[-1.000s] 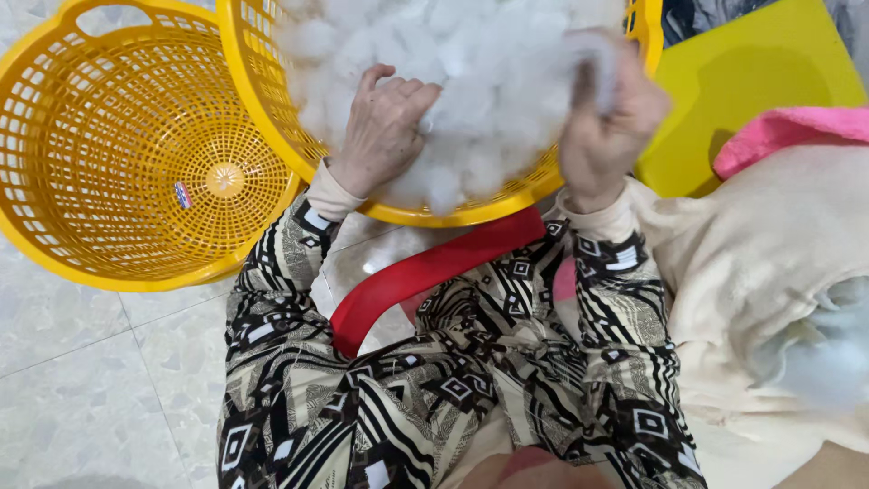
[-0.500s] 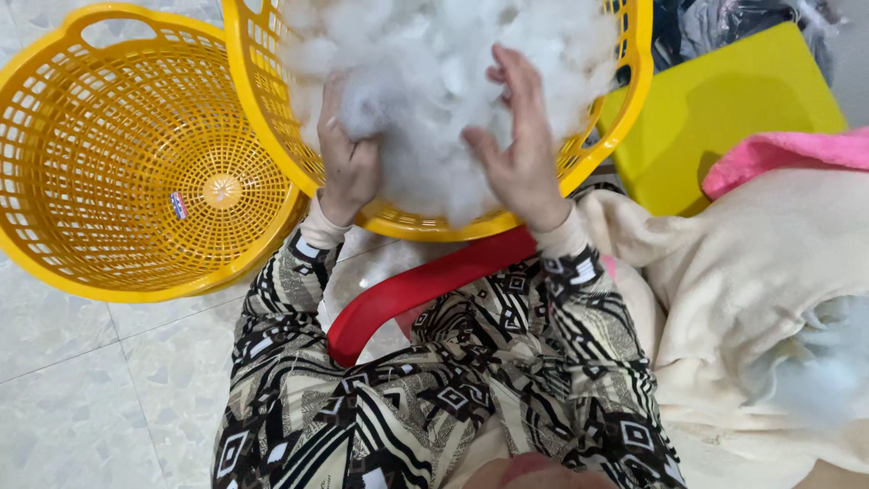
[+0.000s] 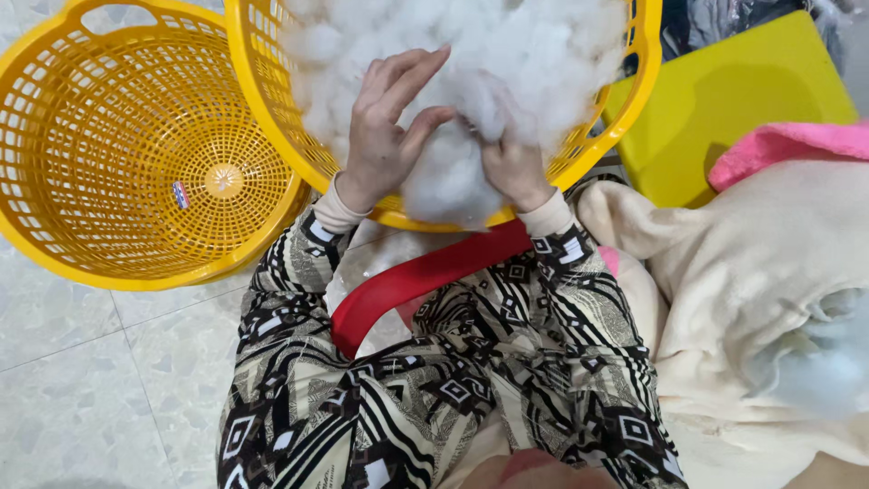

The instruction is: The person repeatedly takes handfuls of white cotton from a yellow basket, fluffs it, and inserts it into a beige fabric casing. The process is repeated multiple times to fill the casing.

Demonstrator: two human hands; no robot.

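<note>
Both hands are in the white fibre stuffing (image 3: pixel 471 100), which fills the yellow basket (image 3: pixel 625 109) at top centre and bulges over its near rim.

Left hand (image 3: pixel 385 127): lies on the stuffing, fingers stretched out and slightly spread, pointing up and right, thumb angled toward the other hand. Thumb and palm press on a clump; fingers not curled, so more a flat press than a grip.

Right hand (image 3: pixel 511 158): back of the hand toward the camera, fingers curled down and buried in the fluff. It looks closed on a wad of stuffing; fingertips hidden, so how tightly it is closed cannot be told.

The hands are close together, nearly touching at the thumbs, just above the basket's near rim.

Around:
- a second yellow basket (image 3: pixel 109 163), same lattice type, tilted against the left side of the first
- a red plastic strip (image 3: pixel 425 276), curved, below the full basket between the patterned sleeves
- cream fabric (image 3: pixel 760 272) on the right, pink cloth (image 3: pixel 787 145) above it
- a yellow-green flat object (image 3: pixel 724 100) at top right
- a pale tiled floor (image 3: pixel 81 380)
</note>
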